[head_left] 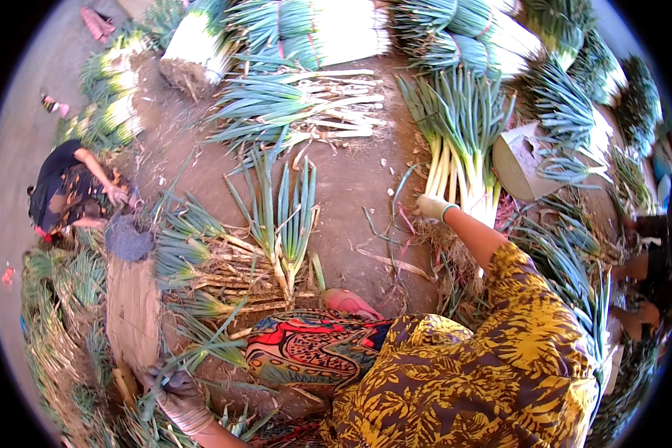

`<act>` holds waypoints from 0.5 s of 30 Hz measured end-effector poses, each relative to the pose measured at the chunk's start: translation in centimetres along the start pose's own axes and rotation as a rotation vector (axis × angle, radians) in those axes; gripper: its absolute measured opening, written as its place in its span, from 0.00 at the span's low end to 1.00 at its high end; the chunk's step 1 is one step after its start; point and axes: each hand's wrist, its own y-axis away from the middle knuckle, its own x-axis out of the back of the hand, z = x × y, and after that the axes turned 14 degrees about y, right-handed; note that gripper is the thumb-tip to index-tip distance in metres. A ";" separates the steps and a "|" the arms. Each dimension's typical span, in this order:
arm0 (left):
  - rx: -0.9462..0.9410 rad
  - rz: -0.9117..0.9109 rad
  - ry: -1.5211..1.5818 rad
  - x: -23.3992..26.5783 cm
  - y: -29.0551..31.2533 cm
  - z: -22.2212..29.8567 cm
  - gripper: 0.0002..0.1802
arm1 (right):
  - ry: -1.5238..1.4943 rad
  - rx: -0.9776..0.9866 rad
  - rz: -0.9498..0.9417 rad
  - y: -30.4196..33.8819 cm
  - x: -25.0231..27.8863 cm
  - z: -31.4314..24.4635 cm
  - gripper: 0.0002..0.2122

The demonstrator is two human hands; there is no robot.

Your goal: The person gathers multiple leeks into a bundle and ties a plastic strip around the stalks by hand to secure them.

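My right hand (431,208), in a pale glove, is closed at the lower white stems of a bunch of peeled green onions (463,153). Their green tops point away from me, and their roots lie near my forearm. At the lower left, my left hand (178,396), in a greyish glove, reaches among loose green leaves (201,347); its fingertips are partly lost against them. Between my hands, unpeeled green onions (216,276) with brownish stems lie in a heap. Two or more stalks (282,231) rest across its right side.
Tied green onion bundles (328,33) line the back, with loose unpeeled ones (299,104) before them. A wooden board (133,306) lies left. One person (75,187) bends at far left; another's arm (638,265) shows at far right. A grey-brown sheet (521,160) lies beside the bunch.
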 end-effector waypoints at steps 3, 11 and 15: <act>0.333 -0.178 -0.024 2.3 1.6 3.4 0.11 | -0.672 0.414 0.386 -1.4 12.9 -12.4 0.13; 0.380 -0.324 -0.552 -1.9 7.7 1.8 0.33 | -0.460 1.251 0.467 12.3 36.5 -42.5 0.12; 0.318 -0.132 -0.526 0.3 10.7 8.3 0.28 | -0.284 1.669 0.438 16.2 36.7 -50.9 0.09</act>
